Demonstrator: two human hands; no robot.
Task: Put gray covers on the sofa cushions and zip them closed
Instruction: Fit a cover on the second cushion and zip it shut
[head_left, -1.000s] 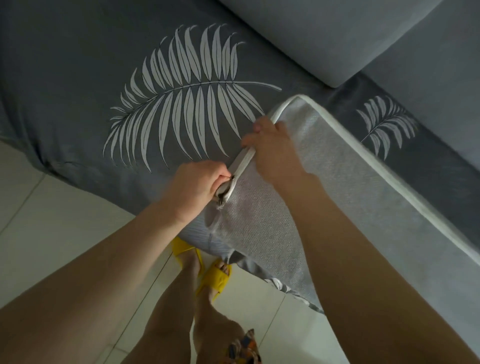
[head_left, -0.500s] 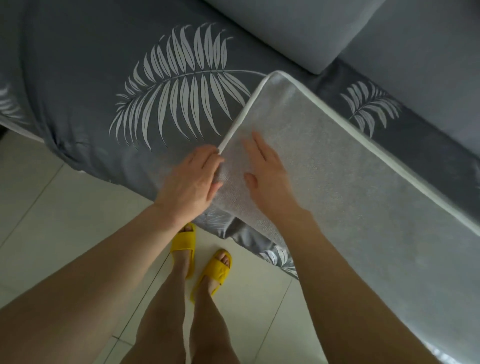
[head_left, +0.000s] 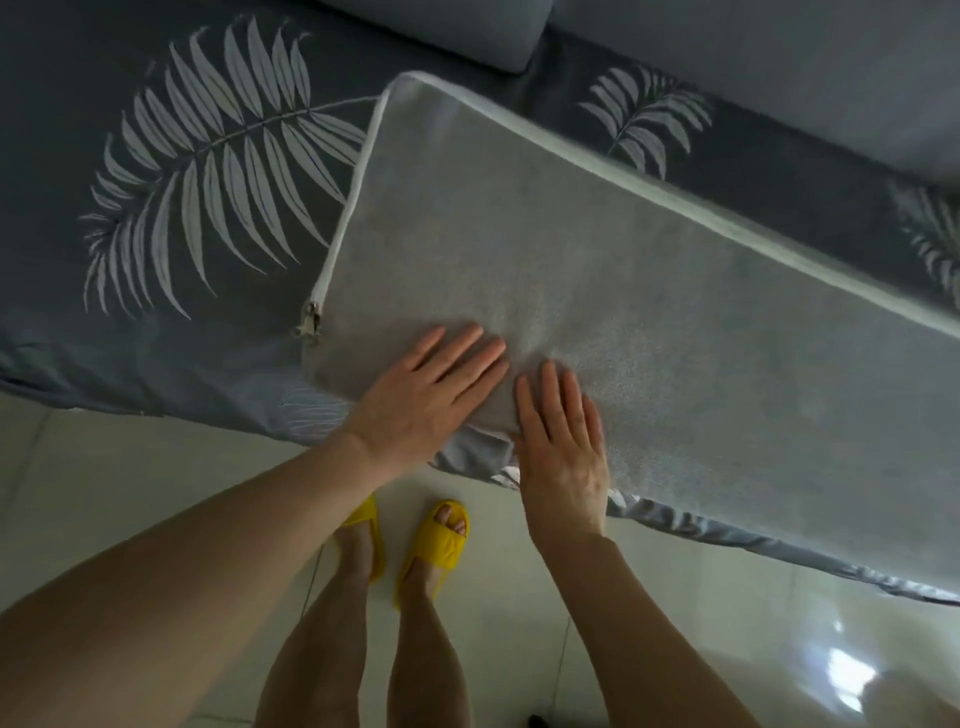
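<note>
We find the left hand laid flat, fingers straight and released, on the near corner of the gray-covered cushion. The right hand lies flat just beside it, fingers straight, gripping nothing. The cushion rests on the leaf-print sofa. The zipper pull hangs left of the left fingertips, untouched, at the zipper's end.

I can read no words, labels, brands or numbers on anything in front of me; nothing here carries writing.
</note>
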